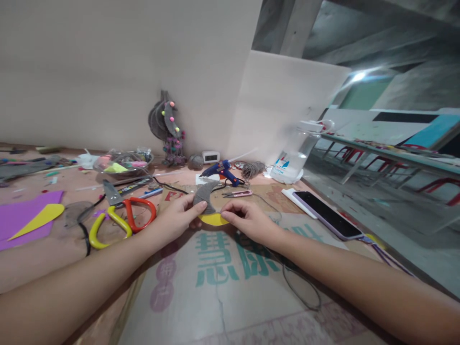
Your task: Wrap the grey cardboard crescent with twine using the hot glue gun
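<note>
A crescent-shaped piece, held above the cardboard, has a bare yellow part and an upper part wound with grey yarn. My left hand is closed on the wound part, thumb in front. At the yellow part's right end, my right hand pinches thumb and forefinger together, seemingly on the yarn; the strand between the fingertips is too small to see clearly. A loose loop of grey yarn trails over the cardboard below my right forearm.
Orange-and-yellow-handled scissors lie left, beside purple sheets. Beyond my hands are a blue glue gun, small thread snips and a yarn bundle. A water bottle and phone sit right, near the table edge.
</note>
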{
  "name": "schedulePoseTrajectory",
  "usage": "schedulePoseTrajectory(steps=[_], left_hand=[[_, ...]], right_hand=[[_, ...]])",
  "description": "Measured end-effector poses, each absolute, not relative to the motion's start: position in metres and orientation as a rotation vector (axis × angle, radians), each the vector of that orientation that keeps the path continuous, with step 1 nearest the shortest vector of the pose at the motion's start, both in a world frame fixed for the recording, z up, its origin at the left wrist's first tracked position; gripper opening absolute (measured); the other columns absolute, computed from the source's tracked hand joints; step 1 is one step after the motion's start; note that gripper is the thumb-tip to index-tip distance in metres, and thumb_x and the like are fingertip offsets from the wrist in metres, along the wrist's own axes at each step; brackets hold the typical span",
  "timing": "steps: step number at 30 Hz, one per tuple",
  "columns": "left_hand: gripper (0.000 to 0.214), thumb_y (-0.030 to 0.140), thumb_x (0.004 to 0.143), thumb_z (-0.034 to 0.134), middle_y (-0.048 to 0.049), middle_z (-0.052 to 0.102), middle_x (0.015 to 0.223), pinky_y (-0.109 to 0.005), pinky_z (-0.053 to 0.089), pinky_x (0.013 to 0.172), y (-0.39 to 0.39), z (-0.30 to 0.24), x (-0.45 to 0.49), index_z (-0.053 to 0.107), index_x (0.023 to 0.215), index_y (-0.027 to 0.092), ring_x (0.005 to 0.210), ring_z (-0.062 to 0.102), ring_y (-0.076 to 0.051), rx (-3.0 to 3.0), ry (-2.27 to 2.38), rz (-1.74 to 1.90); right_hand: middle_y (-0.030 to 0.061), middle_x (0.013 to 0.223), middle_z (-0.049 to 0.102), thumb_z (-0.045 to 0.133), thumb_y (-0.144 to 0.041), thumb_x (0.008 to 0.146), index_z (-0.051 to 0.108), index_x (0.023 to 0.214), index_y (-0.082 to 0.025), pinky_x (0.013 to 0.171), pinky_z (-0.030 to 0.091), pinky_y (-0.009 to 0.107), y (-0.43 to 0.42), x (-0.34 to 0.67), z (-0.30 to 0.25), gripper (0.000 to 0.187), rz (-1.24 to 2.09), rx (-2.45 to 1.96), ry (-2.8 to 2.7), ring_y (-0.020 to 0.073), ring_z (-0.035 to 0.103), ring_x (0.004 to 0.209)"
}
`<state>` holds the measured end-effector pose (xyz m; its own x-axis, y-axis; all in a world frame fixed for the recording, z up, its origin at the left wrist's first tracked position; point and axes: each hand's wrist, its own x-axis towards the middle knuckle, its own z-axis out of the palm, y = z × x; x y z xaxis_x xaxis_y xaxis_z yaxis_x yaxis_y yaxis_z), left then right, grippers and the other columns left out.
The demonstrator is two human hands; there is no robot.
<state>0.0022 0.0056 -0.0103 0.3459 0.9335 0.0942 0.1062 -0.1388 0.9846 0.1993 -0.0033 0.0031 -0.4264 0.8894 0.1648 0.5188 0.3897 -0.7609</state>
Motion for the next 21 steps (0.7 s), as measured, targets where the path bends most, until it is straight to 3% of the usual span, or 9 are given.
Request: schedulePoseTrajectory(steps=[9, 21], left_hand=[[0.027, 0.041, 0.077, 0.053, 0.0025, 0.055, 0.061, -0.02, 0.042, 0.046, 0.0065, -0.0106, 0.0028, 0.053, 0.084, 0.015, 0.047, 0.052, -0.008, 1.488, 0.964, 0.953], [0.026, 0.039, 0.076, 0.054, 0.0046, 0.05, 0.056, -0.018, 0.039, 0.044, 0.0033, -0.0062, 0.0044, 0.053, 0.081, 0.013, 0.046, 0.048, -0.007, 1.539, 0.971, 0.945]], right_hand=[[0.001, 0.067, 0.055, 0.05, -0.031, 0.082, 0.063, 0.074, -0.014, 0.057, 0.036, 0.021, -0.002, 0.2021, 0.005, 0.022, 0.681, -1.138, -2.152, 0.0103, 0.048, 0.062], [0.0022, 0.073, 0.062, 0.051, -0.035, 0.082, 0.063, 0.079, -0.015, 0.057, 0.04, 0.022, 0.0001, 0.2008, -0.0008, 0.024, 0.818, -1.18, -2.033, 0.0113, 0.054, 0.064]])
